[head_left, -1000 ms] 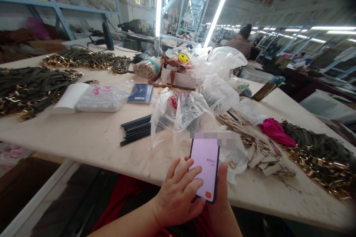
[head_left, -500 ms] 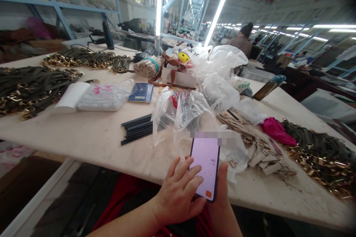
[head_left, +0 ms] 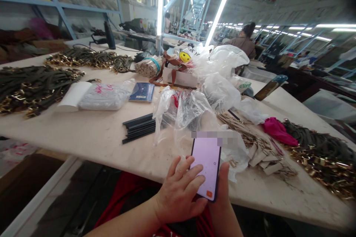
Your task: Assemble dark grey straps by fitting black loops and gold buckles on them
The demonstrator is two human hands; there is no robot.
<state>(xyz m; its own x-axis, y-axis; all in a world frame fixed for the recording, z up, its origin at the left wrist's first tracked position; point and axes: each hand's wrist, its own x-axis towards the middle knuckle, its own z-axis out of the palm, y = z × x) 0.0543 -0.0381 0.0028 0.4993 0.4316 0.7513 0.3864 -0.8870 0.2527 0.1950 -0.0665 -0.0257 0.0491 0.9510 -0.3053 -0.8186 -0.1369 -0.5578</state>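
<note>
A smartphone (head_left: 207,159) with a lit pale purple screen is tilted up at the table's front edge. My right hand (head_left: 222,189) grips it from behind and the right side, thumb along the edge. Over the lower left of the screen lies my left hand (head_left: 180,189), fingers spread, fingertips at the keys of what looks like a calculator. The screen shows a 0 and an orange key at its lower corner. Crumpled clear plastic bags (head_left: 191,111) lie just beyond the phone. Dark strips (head_left: 139,127) are stacked left of them.
On the table (head_left: 91,137) lie dark straps with gold hardware (head_left: 36,85), a wrapped packet (head_left: 102,96), a blue booklet (head_left: 141,92) and a tied bundle (head_left: 147,66). Beige straps (head_left: 258,152), pink cloth (head_left: 279,131) and more dark straps (head_left: 319,155) lie right. A person (head_left: 246,40) is behind.
The number on the phone screen has gone from 40 to 0. Both hands keep nearly the same pose, and the view has shifted very slightly.
</note>
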